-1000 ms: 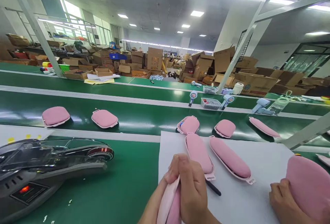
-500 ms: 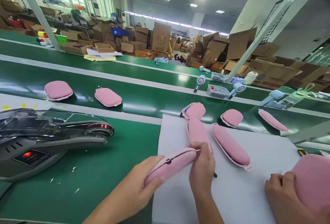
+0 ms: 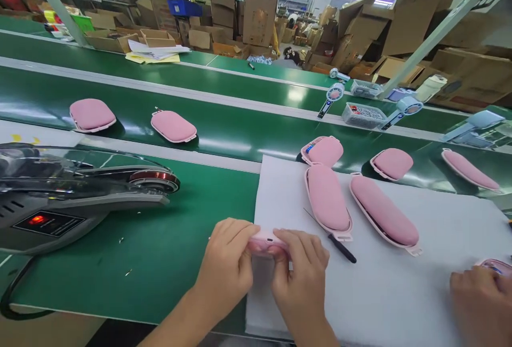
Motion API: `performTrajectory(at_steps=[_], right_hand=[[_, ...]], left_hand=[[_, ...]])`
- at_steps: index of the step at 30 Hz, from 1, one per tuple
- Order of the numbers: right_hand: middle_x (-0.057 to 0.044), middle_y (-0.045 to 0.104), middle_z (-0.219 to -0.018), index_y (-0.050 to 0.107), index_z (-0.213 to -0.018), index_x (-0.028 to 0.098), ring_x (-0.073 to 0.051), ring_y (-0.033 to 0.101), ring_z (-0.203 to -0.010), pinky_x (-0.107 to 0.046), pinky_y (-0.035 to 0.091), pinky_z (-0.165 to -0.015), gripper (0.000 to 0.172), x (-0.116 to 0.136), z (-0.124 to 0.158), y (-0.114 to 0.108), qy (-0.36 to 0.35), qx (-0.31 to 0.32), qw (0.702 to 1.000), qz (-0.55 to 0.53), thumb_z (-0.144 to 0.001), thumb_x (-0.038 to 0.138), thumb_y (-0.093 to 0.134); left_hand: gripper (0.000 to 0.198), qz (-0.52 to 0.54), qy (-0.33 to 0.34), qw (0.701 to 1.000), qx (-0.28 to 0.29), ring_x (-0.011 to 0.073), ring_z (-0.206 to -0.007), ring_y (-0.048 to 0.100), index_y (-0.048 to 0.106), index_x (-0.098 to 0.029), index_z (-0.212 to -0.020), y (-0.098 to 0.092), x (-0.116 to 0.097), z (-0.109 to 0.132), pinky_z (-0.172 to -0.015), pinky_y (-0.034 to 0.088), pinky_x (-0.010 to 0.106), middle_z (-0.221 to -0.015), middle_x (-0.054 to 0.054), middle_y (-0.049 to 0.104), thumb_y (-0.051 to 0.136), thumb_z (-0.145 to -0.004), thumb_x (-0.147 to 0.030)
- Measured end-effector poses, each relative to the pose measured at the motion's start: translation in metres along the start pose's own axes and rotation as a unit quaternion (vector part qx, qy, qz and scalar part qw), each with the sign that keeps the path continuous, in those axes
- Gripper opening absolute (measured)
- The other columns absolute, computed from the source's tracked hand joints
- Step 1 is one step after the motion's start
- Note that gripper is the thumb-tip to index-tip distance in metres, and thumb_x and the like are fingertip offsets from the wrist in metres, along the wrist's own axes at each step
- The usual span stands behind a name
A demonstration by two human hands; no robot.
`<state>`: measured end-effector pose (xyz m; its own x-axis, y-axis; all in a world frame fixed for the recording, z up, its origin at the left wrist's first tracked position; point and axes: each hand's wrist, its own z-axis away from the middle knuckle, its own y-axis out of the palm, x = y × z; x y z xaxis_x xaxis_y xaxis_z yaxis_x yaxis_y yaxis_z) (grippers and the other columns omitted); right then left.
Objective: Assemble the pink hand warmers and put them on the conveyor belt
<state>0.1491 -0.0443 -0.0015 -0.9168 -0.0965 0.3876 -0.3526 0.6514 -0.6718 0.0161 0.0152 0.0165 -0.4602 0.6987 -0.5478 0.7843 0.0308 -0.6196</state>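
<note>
My left hand (image 3: 228,267) and my right hand (image 3: 300,277) both grip one pink padded pouch (image 3: 266,242), held end-on over the near left edge of a white sheet (image 3: 384,288). Fingers of both hands wrap around it, hiding most of it. Two long pink pouches (image 3: 328,198) (image 3: 384,211) lie on the sheet just beyond. A thin black tool (image 3: 340,247) lies beside my right hand.
A grey machine with a red light (image 3: 60,198) sits at the left on the green belt (image 3: 168,245). More pink pouches (image 3: 93,114) (image 3: 173,126) (image 3: 392,163) lie on the far belt. Another person's hand (image 3: 480,299) rests at the lower right. Cardboard boxes (image 3: 260,6) fill the background.
The pouch has come down and turned end-on, with both hands closing around it near the sheet's edge. The other person's hand lowered its pouch. My view has tilted down.
</note>
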Motion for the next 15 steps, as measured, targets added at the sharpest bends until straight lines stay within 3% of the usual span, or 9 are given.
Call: performTrajectory(at_steps=[4,8,11,15], right_hand=[[-0.003,0.065,-0.088,0.057,-0.098,0.021,-0.021,0.055,-0.082,-0.035,0.035,-0.076,0.017,0.003,-0.01,-0.003,0.008,0.034,0.999,-0.033,-0.091,0.014,0.044],[-0.009,0.06,-0.109,0.052,-0.115,0.02,-0.024,0.051,-0.102,-0.037,0.035,-0.088,0.023,0.0,-0.005,-0.006,0.002,0.041,0.999,-0.025,-0.094,0.023,0.044],[-0.008,0.061,-0.102,0.052,-0.113,0.02,-0.024,0.052,-0.093,-0.038,0.035,-0.083,0.022,-0.001,0.003,-0.002,0.005,0.015,1.0,0.003,-0.093,0.023,0.043],[-0.005,0.064,-0.085,0.056,-0.102,0.02,-0.022,0.053,-0.078,-0.037,0.033,-0.075,0.018,0.003,0.004,0.004,0.0,-0.012,0.999,0.037,-0.089,0.016,0.044]], left_hand=[[0.025,-0.005,-0.025,1.0,0.016,0.0169,-0.075,0.061,0.06,-0.018,-0.094,-0.002,-0.001,0.001,-0.067,0.048,0.031,-0.084,0.004,0.069,0.04,-0.086,-0.006],[0.026,-0.088,-0.024,0.996,-0.007,0.0225,-0.092,0.058,0.058,-0.018,-0.103,0.006,-0.01,0.008,-0.08,0.042,0.037,-0.097,0.008,0.067,0.042,-0.085,-0.009],[0.026,-0.103,-0.022,0.994,-0.035,0.0224,-0.091,0.054,0.059,-0.019,-0.101,0.016,-0.013,0.011,-0.079,0.036,0.038,-0.097,0.006,0.066,0.043,-0.084,-0.009],[0.025,-0.041,-0.073,0.994,-0.068,0.02,-0.082,0.054,0.058,-0.021,-0.091,0.022,-0.012,0.008,-0.076,0.033,0.038,-0.086,0.003,0.065,0.041,-0.082,-0.005]])
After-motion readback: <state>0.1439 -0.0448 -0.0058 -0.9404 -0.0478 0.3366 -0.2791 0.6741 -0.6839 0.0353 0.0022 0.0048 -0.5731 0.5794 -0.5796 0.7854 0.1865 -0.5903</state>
